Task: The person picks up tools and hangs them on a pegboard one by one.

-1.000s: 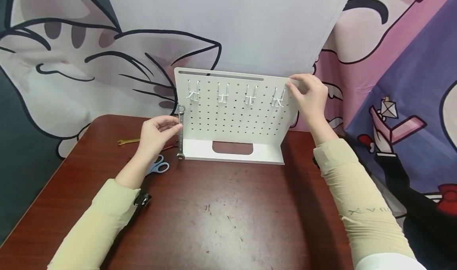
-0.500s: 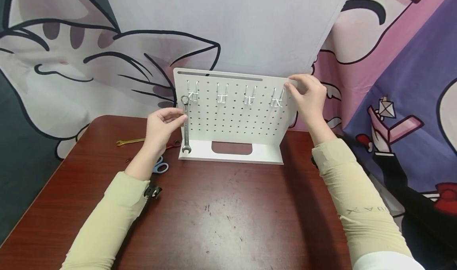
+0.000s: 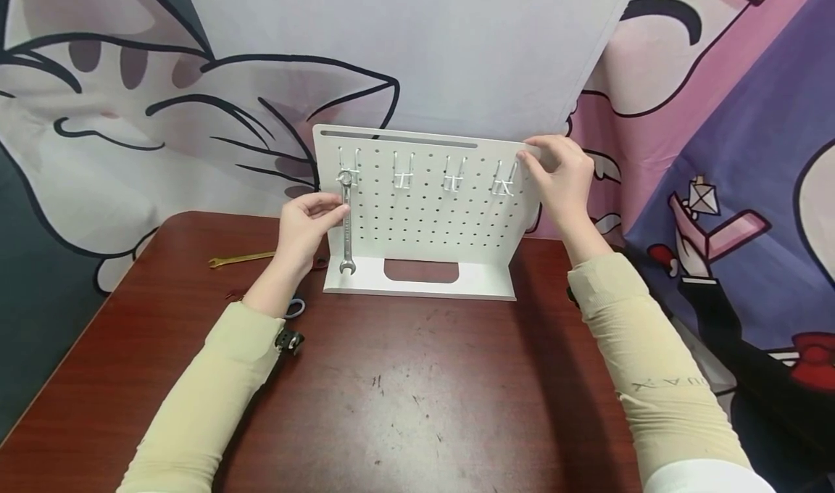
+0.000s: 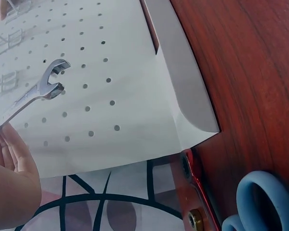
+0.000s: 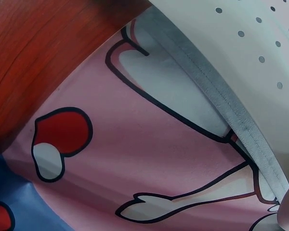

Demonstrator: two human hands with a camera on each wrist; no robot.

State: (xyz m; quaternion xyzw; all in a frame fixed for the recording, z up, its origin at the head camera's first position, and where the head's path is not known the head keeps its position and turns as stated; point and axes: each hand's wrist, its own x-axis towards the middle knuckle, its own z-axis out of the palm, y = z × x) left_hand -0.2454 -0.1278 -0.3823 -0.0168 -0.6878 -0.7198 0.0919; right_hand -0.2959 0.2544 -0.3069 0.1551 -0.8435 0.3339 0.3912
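A white pegboard stand (image 3: 424, 221) stands upright on the table, with several white double-prong hooks in a row near its top. My left hand (image 3: 301, 228) pinches a silver combination wrench (image 3: 348, 233) between thumb and fingers, just in front of the board's left side. The ring end is up and overlaps the leftmost hook (image 3: 355, 165); the open end points down. In the left wrist view, the wrench's open jaw (image 4: 26, 98) shows before the perforated panel. My right hand (image 3: 565, 174) grips the board's upper right edge; only a little of it shows in the right wrist view.
Left of the board on the brown table (image 3: 404, 391) lie a yellow wrench (image 3: 238, 259), a red wrench (image 4: 200, 185) and blue-handled scissors (image 4: 267, 180), partly hidden by the left arm in the head view. A cartoon-printed cloth (image 3: 280, 101) hangs right behind the table.
My left hand has carried the silver wrench right and slightly up, from beside the board's left edge to the leftmost hook. The right hand keeps its grip on the board.
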